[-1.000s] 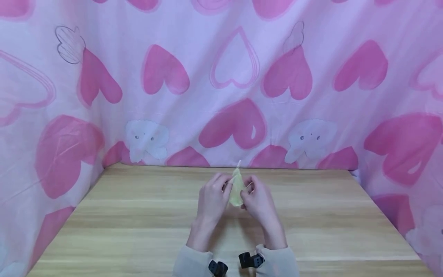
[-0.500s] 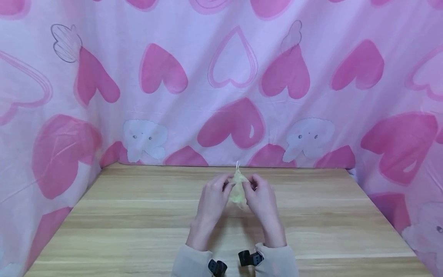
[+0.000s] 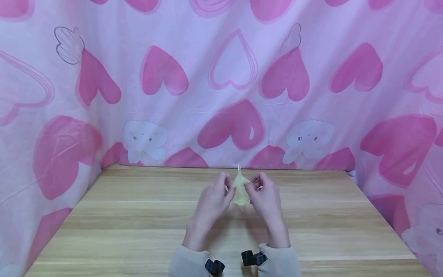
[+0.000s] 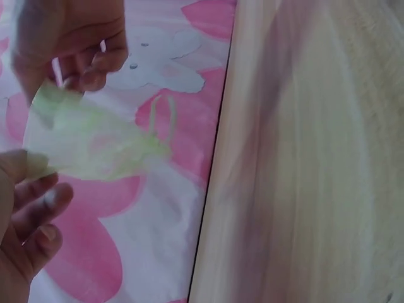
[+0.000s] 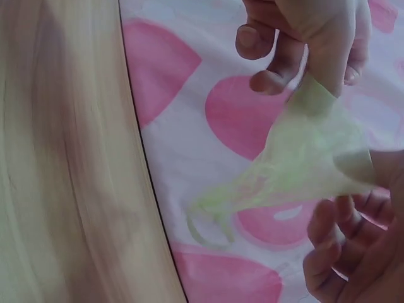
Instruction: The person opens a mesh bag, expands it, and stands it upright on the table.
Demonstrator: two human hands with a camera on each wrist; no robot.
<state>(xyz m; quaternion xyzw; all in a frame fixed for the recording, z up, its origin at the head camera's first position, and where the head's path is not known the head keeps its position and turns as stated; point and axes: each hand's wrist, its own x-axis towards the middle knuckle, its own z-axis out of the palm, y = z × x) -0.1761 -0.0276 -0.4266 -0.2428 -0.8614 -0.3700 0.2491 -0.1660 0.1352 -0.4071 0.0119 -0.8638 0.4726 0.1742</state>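
A small sheer pale-green drawstring pouch [image 3: 241, 194] hangs between my two hands above the table. Its gathered, narrow end with a loop of string [image 4: 163, 117] points away from me in the head view, and its wider end faces me. My left hand [image 3: 212, 200] pinches one side of the pouch between thumb and fingers. On the other side, my right hand [image 3: 265, 197] pinches a pulled-out corner of it. In the right wrist view the cloth [image 5: 315, 151] is spread to a triangle between both hands, partly see-through.
A wood-grain table [image 3: 145, 231] lies under the hands. Behind and at both sides hangs a pink curtain [image 3: 194, 50] printed with hearts. Black wrist cameras [image 3: 254, 258] sit at the light sleeves [image 3: 280, 261].
The right hand has shifted its pinch from low on the pouch to higher up its right side. Both hands have moved slightly apart, and the pouch has shifted a little to the right.
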